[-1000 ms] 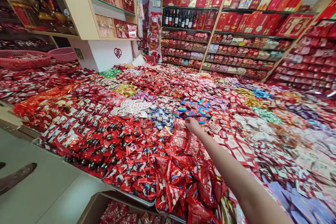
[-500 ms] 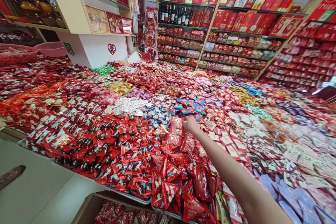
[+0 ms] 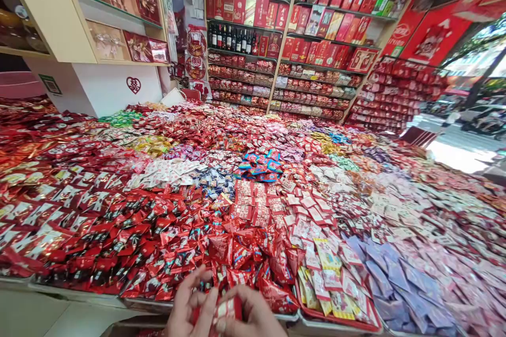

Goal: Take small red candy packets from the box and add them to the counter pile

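Both hands met at the bottom edge over the near tray rim (image 3: 340, 322), left hand (image 3: 188, 309) and right hand (image 3: 253, 316) pinching one small red-and-white packet (image 3: 226, 308) between fingertips, candy spread (image 3: 253, 205) lying ahead, packet roughly centred between them.

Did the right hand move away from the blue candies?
Yes. The right hand has come back from beside the blue candies to the near tray edge, where it holds a red packet with the left hand.

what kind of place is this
Most likely a sweet shop selling festive gifts: a huge display table heaped with wrapped red sweets, wall shelves of red gift boxes, and a row of dark wine bottles.
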{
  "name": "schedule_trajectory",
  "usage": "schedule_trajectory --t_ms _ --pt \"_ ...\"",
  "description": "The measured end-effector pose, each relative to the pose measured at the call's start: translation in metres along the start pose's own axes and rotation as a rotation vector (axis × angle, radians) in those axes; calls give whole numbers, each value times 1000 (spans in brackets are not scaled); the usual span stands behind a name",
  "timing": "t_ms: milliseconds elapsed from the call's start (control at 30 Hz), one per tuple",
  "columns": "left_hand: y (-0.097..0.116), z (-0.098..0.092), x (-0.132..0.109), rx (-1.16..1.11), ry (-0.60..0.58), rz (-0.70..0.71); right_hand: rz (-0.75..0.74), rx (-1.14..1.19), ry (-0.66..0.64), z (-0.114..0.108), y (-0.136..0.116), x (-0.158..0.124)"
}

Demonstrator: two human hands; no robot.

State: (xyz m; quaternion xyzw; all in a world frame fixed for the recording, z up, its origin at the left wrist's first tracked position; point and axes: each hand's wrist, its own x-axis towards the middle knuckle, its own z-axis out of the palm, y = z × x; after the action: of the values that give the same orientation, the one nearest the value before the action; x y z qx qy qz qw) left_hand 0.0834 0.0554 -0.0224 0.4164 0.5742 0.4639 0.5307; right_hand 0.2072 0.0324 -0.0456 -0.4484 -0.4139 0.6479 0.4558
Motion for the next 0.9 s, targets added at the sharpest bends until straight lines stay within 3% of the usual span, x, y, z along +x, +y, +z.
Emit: schedule_trajectory --t_ms 133,233,367,500,667,800,900 --pt "23 10 -4 -15 -329 -122 -95 -29 182 -11 -41 -11" --pt "32 12 -11 -150 -424 -185 -70 73 192 -11 -53 -21" --pt "40 12 -21 -320 -455 -254 -45 213 182 -3 -49 -29" --pt "41 12 -27 -454 -429 -300 -48 191 245 0 -47 -30" --pt "33 8 -29 -392 -335 -247 -74 135 352 5 -44 -32" --pt "26 5 -27 -414 -258 -244 -110 159 288 10 -34 -35" --pt "13 -1 -24 -400 -251 -313 -118 70 303 -7 -37 -29"
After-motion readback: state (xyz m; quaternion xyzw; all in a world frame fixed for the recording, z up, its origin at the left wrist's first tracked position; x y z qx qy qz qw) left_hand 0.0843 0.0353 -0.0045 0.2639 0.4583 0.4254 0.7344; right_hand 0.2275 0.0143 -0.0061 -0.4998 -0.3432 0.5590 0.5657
